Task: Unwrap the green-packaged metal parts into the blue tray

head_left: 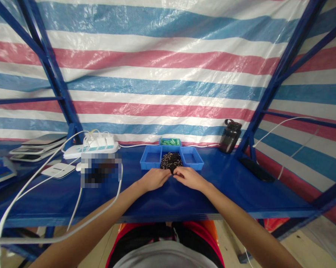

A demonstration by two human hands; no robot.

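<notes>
My left hand [156,179] and my right hand [190,177] meet at the front of a blue bin, fingertips pinched close together. Whatever sits between the fingers is too small to name. Just beyond them lies a heap of small black and gold-coloured parts [171,160] in the middle bin. A shallow blue bin [151,157] stands to its left and another blue bin [192,156] to its right. Behind the heap, a small container holds green pieces [170,142].
On the left are a white power strip [91,149] with several chargers, loose white cables, a white flat box [58,170] and stacked devices [39,147]. A dark bottle [230,136] and a black case [256,169] stand right on the blue table [168,201]. Blue posts frame the striped sheet.
</notes>
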